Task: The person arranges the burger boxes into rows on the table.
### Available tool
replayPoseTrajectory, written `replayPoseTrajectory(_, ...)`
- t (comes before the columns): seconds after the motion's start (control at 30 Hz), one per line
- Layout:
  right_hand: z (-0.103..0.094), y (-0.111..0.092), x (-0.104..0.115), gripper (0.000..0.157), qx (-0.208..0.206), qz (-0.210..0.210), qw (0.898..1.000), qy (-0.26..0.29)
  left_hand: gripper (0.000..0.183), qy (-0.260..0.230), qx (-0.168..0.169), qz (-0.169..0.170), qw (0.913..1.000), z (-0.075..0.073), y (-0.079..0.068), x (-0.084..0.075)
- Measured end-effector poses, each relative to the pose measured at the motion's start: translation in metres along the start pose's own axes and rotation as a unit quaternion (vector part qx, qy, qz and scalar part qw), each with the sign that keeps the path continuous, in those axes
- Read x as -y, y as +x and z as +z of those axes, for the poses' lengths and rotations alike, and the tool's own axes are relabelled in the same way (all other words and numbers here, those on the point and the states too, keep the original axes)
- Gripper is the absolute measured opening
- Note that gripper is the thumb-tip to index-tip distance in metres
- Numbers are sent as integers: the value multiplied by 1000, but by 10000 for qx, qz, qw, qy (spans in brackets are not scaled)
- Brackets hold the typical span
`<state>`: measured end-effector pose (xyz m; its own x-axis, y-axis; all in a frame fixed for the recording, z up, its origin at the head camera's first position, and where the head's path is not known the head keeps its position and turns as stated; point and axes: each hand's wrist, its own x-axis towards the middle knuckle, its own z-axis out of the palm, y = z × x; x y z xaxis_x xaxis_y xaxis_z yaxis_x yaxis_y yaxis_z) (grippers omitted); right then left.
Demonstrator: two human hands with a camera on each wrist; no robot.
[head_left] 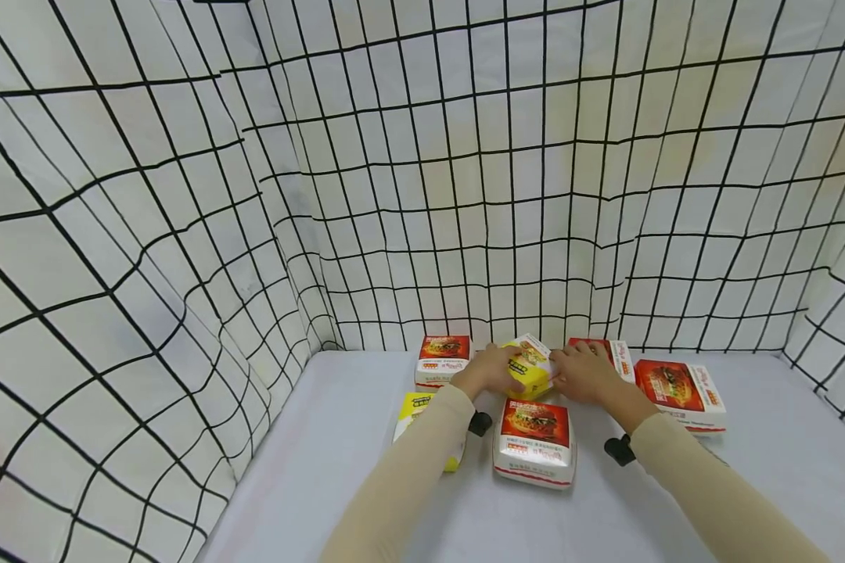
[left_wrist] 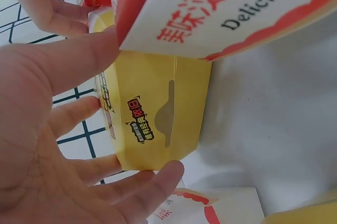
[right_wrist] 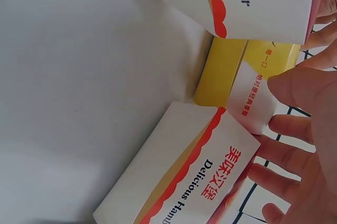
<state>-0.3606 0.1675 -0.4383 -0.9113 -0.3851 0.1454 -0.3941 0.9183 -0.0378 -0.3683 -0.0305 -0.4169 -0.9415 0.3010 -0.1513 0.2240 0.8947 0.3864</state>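
Observation:
A yellow burger box stands tilted at the back of the table, between my two hands. My left hand grips its left side; in the left wrist view the thumb lies near its top edge and spread fingers curve round the yellow box. My right hand holds the opposite side, thumb and fingers along the printed wall of the box in the right wrist view. Just in front sits a red and white burger box. Behind the right hand, another red and white box is partly hidden.
A red and white box stands at back left. A second yellow box lies partly behind my left sleeve. Farther right is one more red and white box. Black netting over white sheeting rises behind and beside the white table.

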Motion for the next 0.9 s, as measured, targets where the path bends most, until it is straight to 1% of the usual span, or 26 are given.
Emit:
replayPoseTrajectory(0.17, 0, -2, -1, 40, -116, -114, 9999, -28, 73, 16, 79, 234, 9997, -2, 2, 3)
replayPoseTrajectory(0.3, 1, -4, -2, 35, -196, -186, 9996, 21, 72, -29, 110, 335, 9994, -3, 4, 6)
replayPoseTrajectory(0.5, 3, -4, -4, 32, -297, -85, 9994, 145, 65, 13, 46, 534, 9986, -4, 6, 9)
replayPoseTrajectory(0.57, 5, -3, -5, 33, -303, -30, 9992, 248, 62, 19, 30, 543, 9985, -5, 5, 10)
replayPoseTrajectory(0.73, 6, 1, -4, 46, -308, 37, 9985, 456, 61, -65, -49, 421, 9991, -7, 3, 14)
replayPoseTrajectory(0.9, 0, 9, -5, 55, -182, 10, 9977, 646, 62, -128, -218, 328, 9991, -8, 1, 16)
